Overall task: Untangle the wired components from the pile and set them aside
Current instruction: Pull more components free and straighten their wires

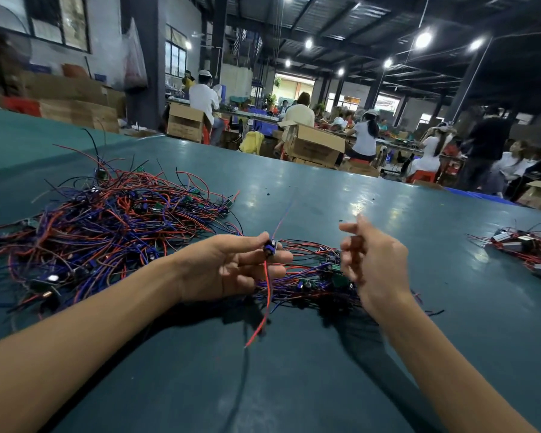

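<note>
Pinching a small blue wired component (pixel 270 246) between thumb and fingertips, the left hand (pixel 231 267) is held palm-up just above the green bench (pixel 325 189), its remaining fingers curled loosely beneath the part. A red wire (pixel 265 307) from the component is seen hanging down past the palm towards the near edge of the bench, while a thin blue wire (pixel 282 215) is carried up and away from the fingertips. Just to the right of the left hand, the right hand (pixel 374 260) is raised with its fingers loosely bent and spread; nothing is gripped by it, though its outline is slightly blurred. Beneath and between the two hands a smaller tangle (pixel 313 273) of red, blue and black leads with little green boards is spread on the bench. The main pile (pixel 107 226) of knotted wires is heaped to the left of the left hand and beyond its forearm. Well to the right of the right hand, a separate group (pixel 525 250) of wired parts is laid near the far side of the bench. Seated people and cardboard boxes (pixel 314 145) are seen beyond the bench.
</note>
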Motion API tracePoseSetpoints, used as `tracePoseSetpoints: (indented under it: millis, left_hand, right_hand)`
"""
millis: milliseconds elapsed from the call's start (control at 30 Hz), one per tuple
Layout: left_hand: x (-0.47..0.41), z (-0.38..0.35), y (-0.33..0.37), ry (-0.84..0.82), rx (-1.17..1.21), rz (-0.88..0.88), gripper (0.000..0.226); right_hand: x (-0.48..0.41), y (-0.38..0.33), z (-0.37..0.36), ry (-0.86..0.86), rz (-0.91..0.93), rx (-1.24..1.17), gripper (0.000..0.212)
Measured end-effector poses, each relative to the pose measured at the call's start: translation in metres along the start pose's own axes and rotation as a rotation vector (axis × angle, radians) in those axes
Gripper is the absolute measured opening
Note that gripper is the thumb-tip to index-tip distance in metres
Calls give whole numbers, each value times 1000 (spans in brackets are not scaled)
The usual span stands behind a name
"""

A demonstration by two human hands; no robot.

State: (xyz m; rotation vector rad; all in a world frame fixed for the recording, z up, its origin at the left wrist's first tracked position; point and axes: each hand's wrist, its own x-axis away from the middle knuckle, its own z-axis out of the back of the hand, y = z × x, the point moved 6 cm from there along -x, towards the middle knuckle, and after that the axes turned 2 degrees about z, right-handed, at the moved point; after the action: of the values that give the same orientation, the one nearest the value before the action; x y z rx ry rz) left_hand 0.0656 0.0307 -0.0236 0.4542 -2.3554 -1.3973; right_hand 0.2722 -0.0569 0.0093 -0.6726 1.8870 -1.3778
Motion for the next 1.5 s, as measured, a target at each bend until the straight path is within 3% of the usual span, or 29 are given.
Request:
tracePoseSetpoints:
  millis: [133, 267, 500, 700, 833, 967, 1167, 1333, 1500]
  left_hand:
    - [-8, 3, 6, 64, -24, -157, 24]
    - [-12, 1, 6, 1, -62, -255, 43]
    - [-18, 1, 6, 155, 59, -318, 29]
    - [-13, 38, 15, 490, 196, -339, 27]
    - [-7, 55, 20, 597, 262, -402, 28]
    - [-4, 60, 24, 528, 331, -371, 23]
    - [-3, 44, 28, 266, 420, -278, 22]
    - [-2, 36, 24, 196, 382, -246, 26]
    - [-6, 41, 23, 186, 389, -248, 20]
  right_hand:
    - [28, 9, -44, -305, 72, 173, 42]
    - [52, 17, -74, -541, 102, 261, 45]
    - [58, 22, -79, -571, 26, 195, 32]
    - [64, 28, -82, -682, 117, 379, 30]
    - [75, 28, -85, -808, 259, 476, 36]
    - [77, 7, -80, -665, 490, 465, 64]
    - [67, -4, -67, -370, 650, 378, 64]
    - [83, -1, -77, -343, 911, 582, 56]
    - [95, 14, -88, -426, 905, 589, 57]
